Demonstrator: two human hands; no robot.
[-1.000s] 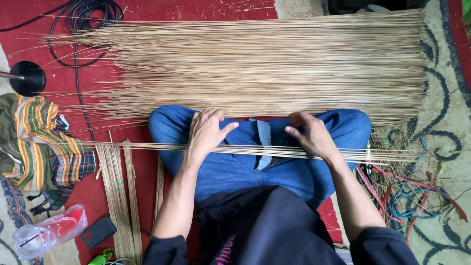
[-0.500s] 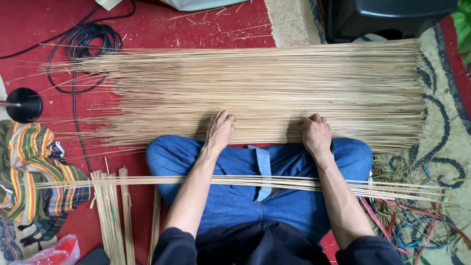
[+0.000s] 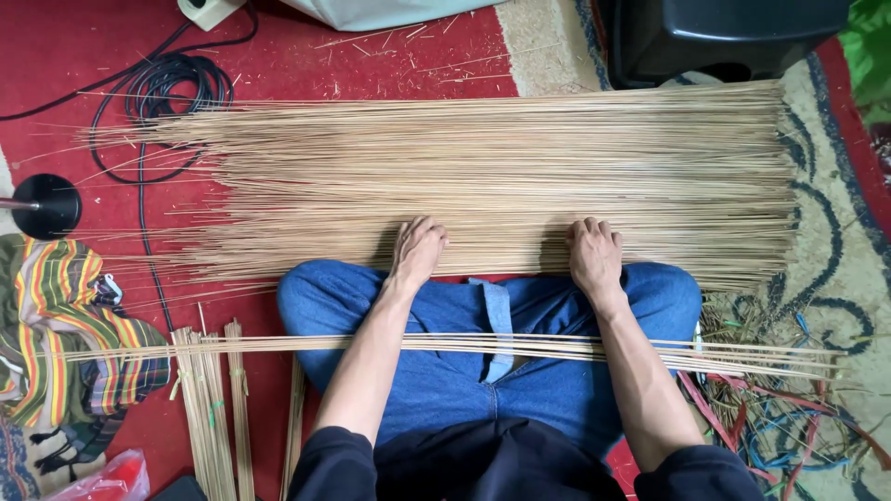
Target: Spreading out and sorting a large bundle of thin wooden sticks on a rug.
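Note:
A wide layer of thin pale sticks [image 3: 483,176] lies spread on the red carpet in front of my crossed legs in blue jeans [image 3: 464,371]. My left hand [image 3: 418,249] rests palm down on the near edge of that layer, fingers curled into the sticks. My right hand [image 3: 594,255] presses on the same edge further right. A thinner row of long sticks [image 3: 520,345] lies across my lap, under both forearms.
Tied stick bundles [image 3: 209,408] stand at the lower left beside a striped cloth [image 3: 65,343]. A black cable coil [image 3: 172,93] and a round black base [image 3: 46,206] lie left. A dark container [image 3: 724,37] sits top right, coloured strips [image 3: 789,436] lower right.
Both hands have left the thin row on my lap and reached forward onto the near edge of the big layer. The view has tilted forward with them.

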